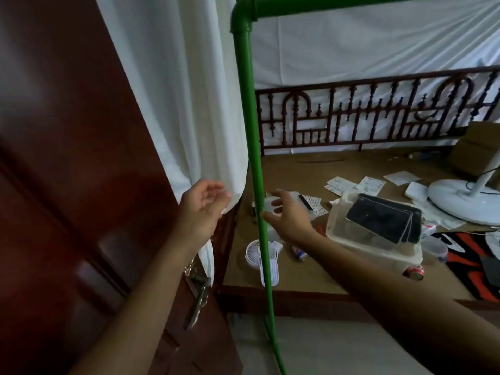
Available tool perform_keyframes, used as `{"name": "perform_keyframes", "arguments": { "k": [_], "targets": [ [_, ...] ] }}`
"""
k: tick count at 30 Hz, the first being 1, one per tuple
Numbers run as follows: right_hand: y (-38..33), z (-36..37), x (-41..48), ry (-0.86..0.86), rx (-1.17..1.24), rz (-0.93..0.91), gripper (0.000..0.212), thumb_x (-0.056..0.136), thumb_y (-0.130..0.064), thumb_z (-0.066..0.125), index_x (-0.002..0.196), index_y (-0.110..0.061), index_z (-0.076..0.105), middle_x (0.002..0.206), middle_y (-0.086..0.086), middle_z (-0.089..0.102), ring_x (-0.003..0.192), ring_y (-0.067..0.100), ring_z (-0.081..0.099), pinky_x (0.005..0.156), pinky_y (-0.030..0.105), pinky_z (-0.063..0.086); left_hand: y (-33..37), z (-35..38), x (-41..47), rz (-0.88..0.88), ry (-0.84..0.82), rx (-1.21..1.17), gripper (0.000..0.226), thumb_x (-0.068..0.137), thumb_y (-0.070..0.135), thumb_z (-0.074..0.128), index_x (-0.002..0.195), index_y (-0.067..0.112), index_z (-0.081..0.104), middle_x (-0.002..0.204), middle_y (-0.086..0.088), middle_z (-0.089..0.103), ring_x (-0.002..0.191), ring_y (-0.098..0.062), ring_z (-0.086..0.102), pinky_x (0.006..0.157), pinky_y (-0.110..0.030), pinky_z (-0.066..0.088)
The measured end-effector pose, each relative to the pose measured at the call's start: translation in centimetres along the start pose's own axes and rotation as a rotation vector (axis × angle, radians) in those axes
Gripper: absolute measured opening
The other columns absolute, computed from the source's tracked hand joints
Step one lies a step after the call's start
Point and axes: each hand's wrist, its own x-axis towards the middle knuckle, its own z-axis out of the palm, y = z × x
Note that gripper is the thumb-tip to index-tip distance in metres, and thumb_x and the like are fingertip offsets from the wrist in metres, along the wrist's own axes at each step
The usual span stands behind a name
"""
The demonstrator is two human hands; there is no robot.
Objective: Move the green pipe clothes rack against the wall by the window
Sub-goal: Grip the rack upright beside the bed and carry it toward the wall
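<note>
Progress looks early, or else just past a release: the green pipe clothes rack stands directly in front of the person, its upright post running from an elbow joint at the top of the view down to the floor at the bottom, with the top bar leading off to the right. No window can be made out with certainty, so whether the rack has reached its wall is not something these pictures settle; white curtain hangs just left of the post and more white cloth lies behind the carved wooden railing of a bed platform strewn with papers, a clear plastic box, a small white fan and the round base of a standing fan. A dark red wooden door fills the left side. Neither hand has the rack. The left hand is raised near the curtain's edge, palm turned inward, fingers loosely curled and spread, gripping nothing; they may brush the cloth, though contact is unclear. The right hand sits just right of the post, fingers spread wide and slack, and the thumb tip reaches toward the pipe, very close or perhaps touching, without closing on it. By my judgement, a firm grip on the post comes first if the rack has yet to be shifted.
</note>
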Motion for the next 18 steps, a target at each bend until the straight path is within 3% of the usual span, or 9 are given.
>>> {"name": "perform_keyframes", "arguments": {
  "k": [3, 6, 10, 14, 16, 18],
  "targets": [
    [-0.6, 1.4, 2.1, -0.006, 0.042, 0.086, 0.056, 0.086, -0.031, 0.068, 0.134, -0.015, 0.043, 0.125, 0.006, 0.061, 0.097, 0.016, 0.06, 0.089, 0.043, 0.056, 1.2, 0.5, 2.7, 0.067, 0.023, 0.0, 0.027, 0.088, 0.022, 0.062, 0.113, 0.013, 0.061, 0.105, -0.002, 0.065, 0.095, -0.011, 0.063, 0.09, -0.037, 0.051],
    [0.2, 3.3, 3.4, -0.091, 0.042, 0.178, 0.041, 0.089, -0.037, 0.062, 0.123, -0.017, 0.053, 0.11, 0.007, 0.068, 0.093, 0.023, 0.066, 0.088, 0.046, 0.056, 2.5, 1.9, 4.9, 0.065, -0.018, -0.046, 0.039, 0.091, 0.028, 0.056, 0.129, 0.015, 0.052, 0.12, -0.001, 0.058, 0.099, -0.002, 0.056, 0.1, -0.035, 0.045],
    [1.4, 4.0, 3.0, -0.053, 0.041, 0.145, 0.025, 0.091, -0.039, 0.059, 0.109, -0.022, 0.058, 0.102, 0.008, 0.072, 0.091, 0.024, 0.068, 0.086, 0.049, 0.057, 3.2, 4.2, 6.5, 0.068, -0.152, -0.067, 0.047, 0.095, 0.038, 0.045, 0.139, 0.021, 0.042, 0.117, 0.002, 0.053, 0.105, -0.01, 0.054, 0.092, -0.029, 0.043],
    [1.6, 2.9, 1.0, -0.016, -0.011, 0.065, 0.018, 0.092, -0.034, 0.059, 0.099, -0.018, 0.057, 0.103, 0.009, 0.072, 0.092, 0.024, 0.068, 0.079, 0.039, 0.057, 3.9, 5.7, 7.0, 0.09, -0.266, -0.111, 0.038, 0.097, 0.041, 0.039, 0.121, 0.015, 0.05, 0.109, -0.013, 0.062, 0.104, -0.024, 0.06, 0.095, -0.045, 0.047],
    [2.3, 2.4, -0.4, 0.003, -0.013, 0.031, 0.02, 0.093, -0.033, 0.059, 0.103, -0.016, 0.059, 0.103, 0.007, 0.071, 0.092, 0.021, 0.068, 0.079, 0.037, 0.057, 4.2, 6.2, 7.2, 0.111, -0.308, -0.164, 0.032, 0.096, 0.041, 0.04, 0.108, 0.016, 0.055, 0.096, -0.015, 0.068, 0.097, -0.028, 0.066, 0.091, -0.043, 0.05],
    [3.0, 1.7, -1.9, 0.017, -0.021, 0.019, 0.021, 0.092, -0.035, 0.06, 0.101, -0.016, 0.06, 0.098, 0.006, 0.07, 0.088, 0.021, 0.067, 0.075, 0.038, 0.056, 4.4, 6.7, 6.9, 0.138, -0.37, -0.209, 0.029, 0.094, 0.041, 0.045, 0.09, 0.015, 0.057, 0.074, -0.009, 0.068, 0.077, -0.025, 0.067, 0.08, -0.037, 0.053]
  ]
}}
